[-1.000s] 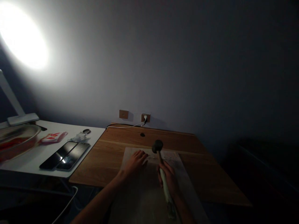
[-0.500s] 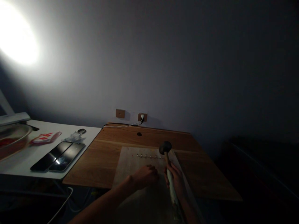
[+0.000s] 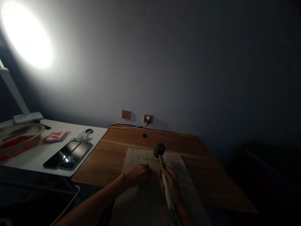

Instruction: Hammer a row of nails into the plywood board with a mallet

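Note:
My right hand is wrapped around the handle of a mallet with a dark, rounded head. The mallet's head is over a row of small shiny metal pins standing in a pale wooden board, and it hides some of them. Whether it touches any pin I cannot tell. Left of the mallet, my left hand is closed low over the board, just on the near side of the row. Its curled fingers hide whatever they may hold.
Under the pale board is a brown wooden table. On the left, a white table carries two dark phones, a red-and-white packet, a clear bowl and a lamp. A cable runs to a wall socket.
The camera has turned slightly left, so the tables appear further right. Both hands and the mallet have shifted left along the board, and the mallet's head now covers a different part of the row.

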